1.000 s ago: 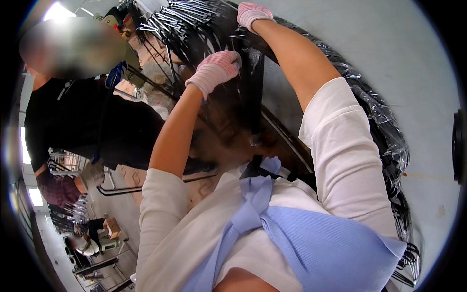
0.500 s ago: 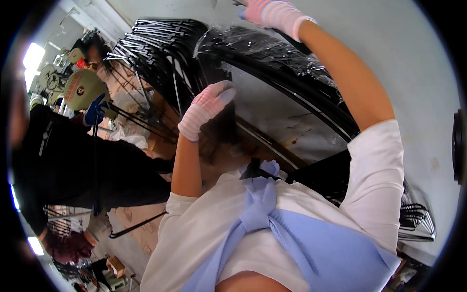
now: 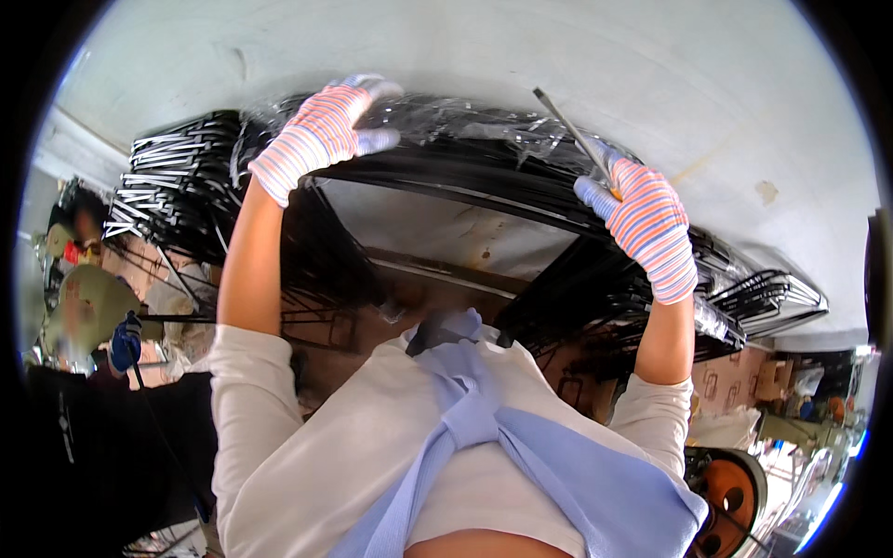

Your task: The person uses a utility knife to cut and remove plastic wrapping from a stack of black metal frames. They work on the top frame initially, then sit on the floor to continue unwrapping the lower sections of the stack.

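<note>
Both my hands wear striped knit gloves and reach over a stack of black metal frames [image 3: 437, 172]. Crumpled clear plastic film [image 3: 456, 121] lies along the top of the stack. My left hand [image 3: 326, 126] is at the left part of the film, fingers stretched out and thumb apart, holding nothing I can see. My right hand [image 3: 642, 209] is closed round a screwdriver [image 3: 572, 132] at the stack's right part. The screwdriver's long metal shaft points up and to the left; a bit of yellow-orange handle shows, the rest hidden by the glove.
A pale wall [image 3: 446, 46] rises right behind the stack. White-tipped black rods [image 3: 167, 181] are bundled at the left. More bent black frames [image 3: 763, 302] stick out on the right. At the lower left stands a co-worker in dark clothes [image 3: 121, 446]; an orange wheel [image 3: 730, 493] sits lower right.
The view has swung to the right. My right hand has come down from the wall to the stack's right part. My left hand has moved up onto the film, its fingers now spread.
</note>
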`<state>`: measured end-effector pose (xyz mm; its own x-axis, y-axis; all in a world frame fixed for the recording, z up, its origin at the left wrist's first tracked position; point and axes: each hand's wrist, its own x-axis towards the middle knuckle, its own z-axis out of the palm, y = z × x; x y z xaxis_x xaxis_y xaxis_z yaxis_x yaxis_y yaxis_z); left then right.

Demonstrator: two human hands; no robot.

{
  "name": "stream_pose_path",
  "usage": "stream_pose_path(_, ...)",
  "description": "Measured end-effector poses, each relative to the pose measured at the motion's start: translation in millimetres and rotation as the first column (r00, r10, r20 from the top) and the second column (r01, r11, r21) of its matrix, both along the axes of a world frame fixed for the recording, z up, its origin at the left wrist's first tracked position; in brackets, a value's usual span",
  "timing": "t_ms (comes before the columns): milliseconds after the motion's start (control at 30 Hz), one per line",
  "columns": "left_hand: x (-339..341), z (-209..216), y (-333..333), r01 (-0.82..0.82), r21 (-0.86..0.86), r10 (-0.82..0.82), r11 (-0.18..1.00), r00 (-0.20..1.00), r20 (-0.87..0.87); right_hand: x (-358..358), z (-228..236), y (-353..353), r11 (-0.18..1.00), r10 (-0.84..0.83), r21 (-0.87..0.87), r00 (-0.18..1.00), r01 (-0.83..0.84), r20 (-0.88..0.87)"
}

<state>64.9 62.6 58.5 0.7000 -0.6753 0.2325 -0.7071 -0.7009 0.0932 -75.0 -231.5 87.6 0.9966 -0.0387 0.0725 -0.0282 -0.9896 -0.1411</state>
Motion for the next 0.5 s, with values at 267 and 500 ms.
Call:
stream_pose_path(267, 45, -12, -38, 0.004, 0.455, -0.021, 0.891, 0.999, 0.032, -16, -30, -57, 0.982, -0.161, -0.118, 0.981, 0.148, -0.109)
stream_pose_path(500, 57, -17, -18, -0.111, 0.378, -0.067, 0.919, 0.902, 0.427, -21, -34, -69, 0.690, -0.131, 0.697, 0.981, 0.193, -0.142)
